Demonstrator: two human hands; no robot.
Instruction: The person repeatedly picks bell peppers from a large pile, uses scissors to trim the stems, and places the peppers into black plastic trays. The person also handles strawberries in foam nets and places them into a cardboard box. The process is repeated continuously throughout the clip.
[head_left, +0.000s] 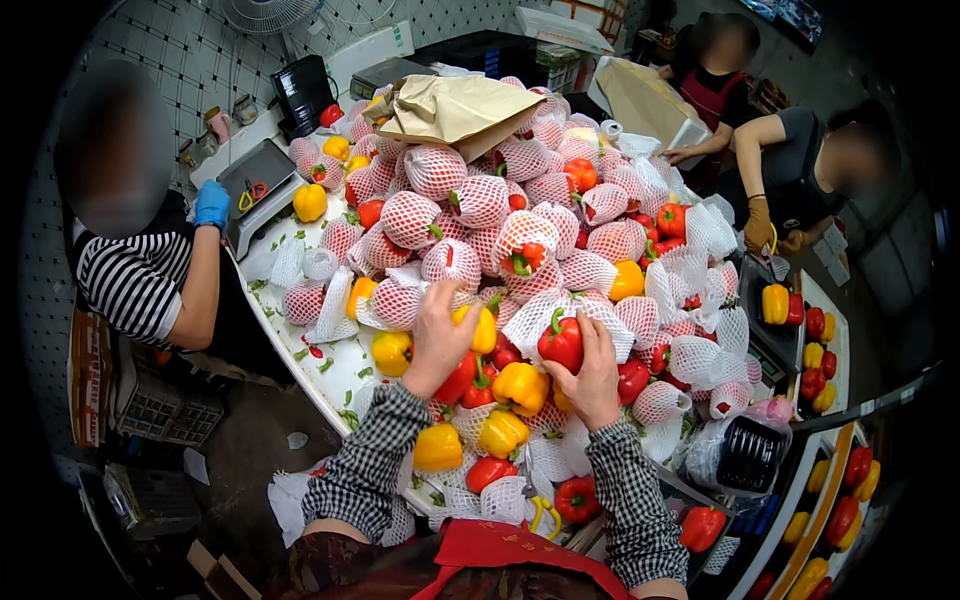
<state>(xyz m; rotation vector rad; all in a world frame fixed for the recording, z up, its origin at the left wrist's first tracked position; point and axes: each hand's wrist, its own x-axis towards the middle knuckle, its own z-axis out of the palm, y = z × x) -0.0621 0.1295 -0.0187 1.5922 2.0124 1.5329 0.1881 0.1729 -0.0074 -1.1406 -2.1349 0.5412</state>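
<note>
My right hand (589, 375) holds a red bell pepper (560, 341) by its side, green stem upward, above the front of a large heap of peppers. To its left, my left hand (442, 337) is over the heap, its fingers at a yellow bell pepper (482, 330); whether it grips that pepper I cannot tell. A white foam net (529, 319) lies behind the red pepper. Bare yellow peppers (521, 388) and red ones lie below my hands. Behind them are many red peppers in foam nets (450, 262). Yellow-handled scissors (544, 517) lie near my apron.
A brown paper bag (450, 109) rests on the heap. At left, a co-worker in a blue glove (212, 204) stands by a scale (262, 187) bearing scissors. At right, two co-workers stand near another scale (757, 300). Black trays (750, 454) and packed peppers (844, 517) are at lower right.
</note>
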